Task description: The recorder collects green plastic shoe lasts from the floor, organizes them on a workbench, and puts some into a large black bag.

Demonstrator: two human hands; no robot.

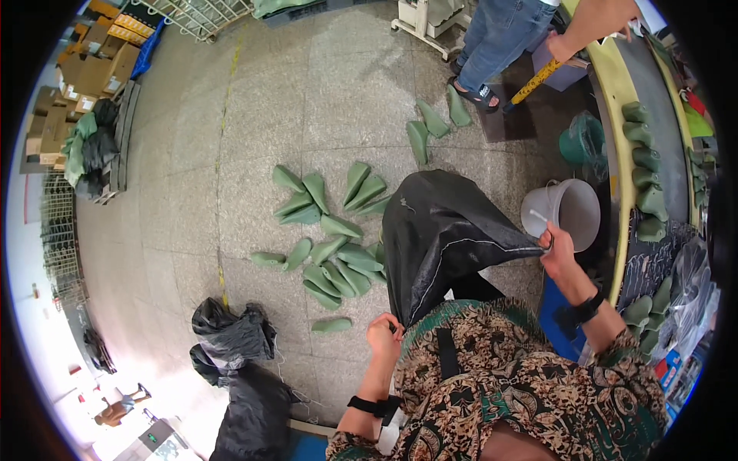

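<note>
A large black woven sack (pixel 442 211) stands upright and bulging in front of my body, with a pale seam line near its mouth. My left hand (pixel 383 336) is closed on the sack's near left edge. On the other side, my right hand (pixel 557 250) pinches the sack's right corner and draws the edge taut. A thin white strip (pixel 537 214) sticks up by the right fingers. What is inside the sack is hidden. Green shoe lasts (pixel 338 227) lie scattered on the floor left of it, and a few more lasts (pixel 433 119) lie beyond it.
Right of the sack stands a white bucket (pixel 541 206), with a green bin (pixel 571 146) behind it. Lasts (pixel 646 202) line the yellow-edged bench (pixel 613 165). A co-worker in jeans (pixel 503 38) stands far right. Black sacks (pixel 250 407) lie near left; cartons (pixel 84 77) are stacked far left.
</note>
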